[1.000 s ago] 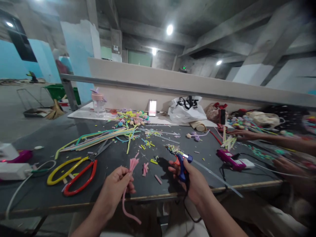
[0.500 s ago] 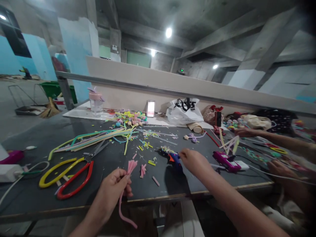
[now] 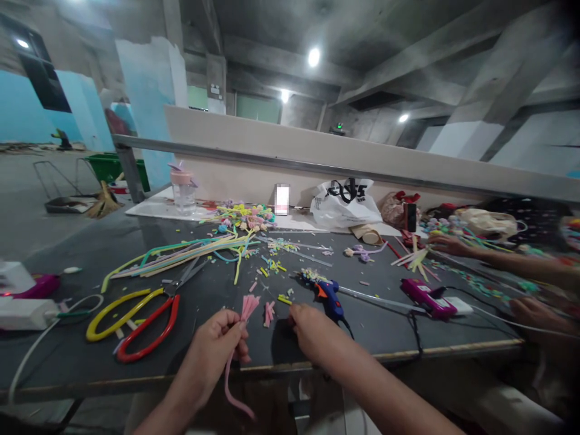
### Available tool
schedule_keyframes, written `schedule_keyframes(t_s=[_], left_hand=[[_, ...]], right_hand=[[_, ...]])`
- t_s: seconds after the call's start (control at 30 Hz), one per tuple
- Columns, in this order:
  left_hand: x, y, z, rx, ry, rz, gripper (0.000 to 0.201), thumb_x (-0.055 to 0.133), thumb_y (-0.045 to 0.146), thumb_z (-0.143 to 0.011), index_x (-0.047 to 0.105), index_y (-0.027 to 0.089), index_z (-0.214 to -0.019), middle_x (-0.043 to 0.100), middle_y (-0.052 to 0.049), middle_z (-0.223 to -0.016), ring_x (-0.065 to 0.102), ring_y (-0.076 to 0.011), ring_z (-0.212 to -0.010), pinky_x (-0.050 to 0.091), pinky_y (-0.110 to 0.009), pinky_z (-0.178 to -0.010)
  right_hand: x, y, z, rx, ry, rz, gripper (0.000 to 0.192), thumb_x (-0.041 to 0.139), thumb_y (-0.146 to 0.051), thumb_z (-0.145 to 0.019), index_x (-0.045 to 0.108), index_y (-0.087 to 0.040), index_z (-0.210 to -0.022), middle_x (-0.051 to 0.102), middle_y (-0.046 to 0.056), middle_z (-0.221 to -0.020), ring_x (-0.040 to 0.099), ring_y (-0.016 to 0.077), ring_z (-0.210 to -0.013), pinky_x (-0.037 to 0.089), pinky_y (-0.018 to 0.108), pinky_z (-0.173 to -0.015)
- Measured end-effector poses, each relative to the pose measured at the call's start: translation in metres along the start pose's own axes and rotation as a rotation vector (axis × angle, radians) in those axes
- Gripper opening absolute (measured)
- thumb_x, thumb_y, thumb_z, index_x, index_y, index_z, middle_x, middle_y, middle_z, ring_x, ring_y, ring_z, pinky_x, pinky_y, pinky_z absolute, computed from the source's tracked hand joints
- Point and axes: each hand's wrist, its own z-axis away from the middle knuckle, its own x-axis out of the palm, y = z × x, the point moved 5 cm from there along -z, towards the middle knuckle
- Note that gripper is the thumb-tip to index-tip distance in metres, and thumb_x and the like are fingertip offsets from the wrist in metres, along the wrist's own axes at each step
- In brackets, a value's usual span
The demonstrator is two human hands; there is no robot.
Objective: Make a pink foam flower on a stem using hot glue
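Left of the glue gun [image 3: 330,297], the grip of the left hand [image 3: 218,341] is pinched around the pink strips [image 3: 250,307]; should it slacken, the fanned tips could splay. The right hand [image 3: 312,332] is curled just in front of the glue gun, fingers largely hidden, so I cannot tell whether it holds anything; its forearm [image 3: 376,380], close to the black cord [image 3: 348,328], could snag it and drag the glue gun.

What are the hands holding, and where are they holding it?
The left hand pinches the pink strips just below their fanned-out top. The right hand hides its fingertips, so I can't tell if it holds anything.
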Motion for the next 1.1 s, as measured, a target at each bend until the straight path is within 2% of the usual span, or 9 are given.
schedule_keyframes(t_s=[0.17,0.27,0.33,0.43,0.53,0.63,0.87,0.93,1.1], left_hand=[[0.002,0.004,0.003,-0.005,-0.010,0.009,0.020,0.055,0.036,-0.072,0.052,0.018,-0.065,0.055,0.004,-0.047,0.055,-0.0114,-0.043,0.045,-0.022,-0.046],[0.001,0.005,0.002,-0.001,0.004,0.022,0.020,0.056,0.036,-0.071,0.053,0.017,-0.064,0.055,0.004,-0.046,0.054,-0.0115,-0.042,0.045,-0.022,-0.046],[0.001,0.003,0.000,-0.006,0.001,0.026,0.020,0.056,0.036,-0.071,0.053,0.017,-0.065,0.055,0.004,-0.046,0.054,-0.0116,-0.042,0.044,-0.022,-0.045],[0.000,-0.001,-0.002,-0.012,-0.016,0.025,0.020,0.055,0.036,-0.073,0.053,0.017,-0.066,0.056,0.004,-0.047,0.056,-0.0116,-0.042,0.043,-0.021,-0.045],[0.000,-0.002,-0.002,-0.015,-0.021,0.028,0.020,0.054,0.036,-0.074,0.053,0.017,-0.067,0.057,0.004,-0.048,0.056,-0.0114,-0.043,0.044,-0.021,-0.046],[0.000,-0.001,0.000,-0.014,-0.022,0.033,0.020,0.054,0.035,-0.074,0.053,0.017,-0.067,0.056,0.004,-0.047,0.055,-0.0110,-0.043,0.045,-0.022,-0.047],[0.002,0.003,0.001,-0.026,-0.021,0.031,0.017,0.054,0.032,-0.073,0.052,0.017,-0.067,0.056,0.004,-0.048,0.053,-0.0103,-0.042,0.045,-0.022,-0.046],[0.002,0.005,0.001,-0.020,-0.021,0.021,0.015,0.053,0.031,-0.073,0.052,0.017,-0.067,0.056,0.004,-0.048,0.052,-0.0102,-0.042,0.046,-0.022,-0.047],[0.003,0.011,0.005,-0.013,-0.029,0.020,0.009,0.050,0.024,-0.069,0.051,0.017,-0.064,0.054,0.005,-0.046,0.052,-0.0101,-0.043,0.043,-0.020,-0.045]], right_hand=[[-0.002,0.001,0.007,0.003,0.034,-0.001,0.029,0.043,0.000,-0.072,0.059,-0.010,-0.094,0.064,0.015,-0.090,0.061,0.0234,-0.084,0.040,0.029,-0.070],[-0.008,0.000,0.007,-0.023,0.064,-0.067,0.026,0.042,-0.006,-0.076,0.062,-0.014,-0.090,0.064,0.011,-0.089,0.060,0.0201,-0.085,0.042,0.028,-0.072],[-0.011,0.001,0.005,0.011,0.077,-0.279,0.025,0.041,-0.009,-0.077,0.063,-0.016,-0.084,0.062,0.005,-0.075,0.060,0.0162,-0.072,0.045,0.026,-0.064],[-0.007,0.001,0.001,0.114,0.016,-0.801,0.018,0.041,-0.013,-0.073,0.058,-0.017,-0.075,0.049,-0.004,-0.051,0.049,0.0104,-0.045,0.045,0.022,-0.045],[-0.003,-0.008,-0.003,0.067,-0.062,-1.191,0.003,0.051,-0.018,-0.067,0.053,-0.018,-0.069,0.047,-0.008,-0.047,0.045,0.0076,-0.042,0.045,0.021,-0.042],[-0.005,-0.016,-0.005,0.002,-0.076,-1.357,0.011,0.058,-0.025,-0.064,0.052,-0.017,-0.068,0.054,-0.007,-0.051,0.047,0.0061,-0.043,0.045,0.019,-0.044],[-0.014,-0.034,-0.011,0.036,0.125,-1.207,0.005,0.056,-0.020,-0.067,0.054,-0.017,-0.070,0.052,-0.006,-0.049,0.046,0.0078,-0.043,0.038,0.019,-0.042],[-0.019,-0.042,-0.012,0.007,0.190,-1.078,0.002,0.055,-0.017,-0.068,0.055,-0.018,-0.070,0.051,-0.006,-0.048,0.046,0.0087,-0.044,0.037,0.020,-0.044],[-0.034,-0.056,-0.010,-0.064,0.339,-0.666,0.013,0.055,-0.010,-0.070,0.062,-0.019,-0.066,0.058,-0.003,-0.055,0.053,0.0121,-0.057,0.038,0.023,-0.057]])
